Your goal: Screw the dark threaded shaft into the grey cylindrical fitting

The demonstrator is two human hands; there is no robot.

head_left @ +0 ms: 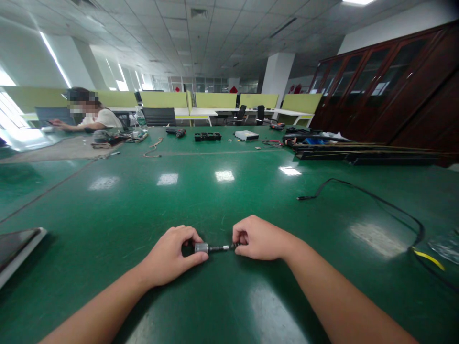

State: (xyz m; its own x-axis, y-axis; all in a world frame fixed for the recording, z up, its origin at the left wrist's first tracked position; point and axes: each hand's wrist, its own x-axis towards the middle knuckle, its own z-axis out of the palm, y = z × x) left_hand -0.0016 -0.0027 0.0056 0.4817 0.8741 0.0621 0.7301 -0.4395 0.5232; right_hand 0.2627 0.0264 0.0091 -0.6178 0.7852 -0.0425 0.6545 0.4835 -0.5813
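In the head view, my left hand grips a small grey metal cylinder with a shaft between thumb and fingers, low over the green table. Its dark shaft, with a bright ribbed end, points right toward my other hand. My right hand is closed in a pinch on a small dark part, mostly hidden by the fingers. That part lies in line with the shaft's tip; whether the two touch, I cannot tell.
A black cable curves over the right of the green table. A flat device lies at the left edge. Along the back are a power drill, a black tray and a white box. A person sits far left.
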